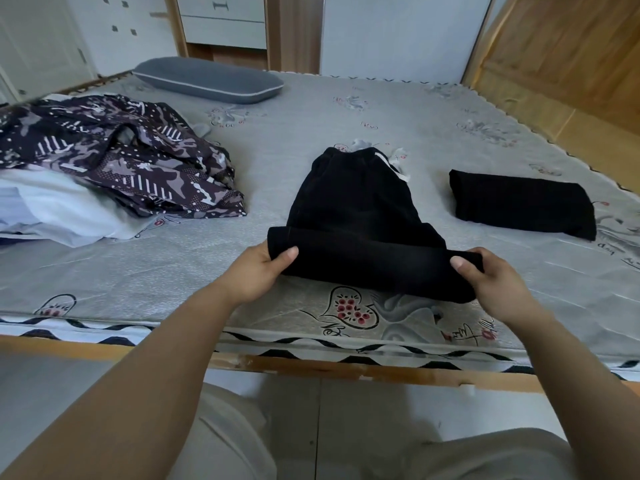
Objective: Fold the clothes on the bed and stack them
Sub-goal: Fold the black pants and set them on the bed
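A pair of black trousers [356, 209] with a white drawstring lies in the middle of the bed [311, 133], its near end turned over into a fold. My left hand [263, 268] grips the left end of that fold, thumb on top. At the fold's right end, my right hand [485, 275] grips it in the same way. A folded black garment [519, 202] lies flat to the right. A loose heap with a dark patterned garment [114, 154] over white clothes [59, 213] sits at the left.
A grey pillow [207, 79] lies at the far side of the bed. White drawers and wardrobe doors stand behind it, and a wooden door is at the far right. The bed's wooden front rail [311, 368] runs just in front of my knees.
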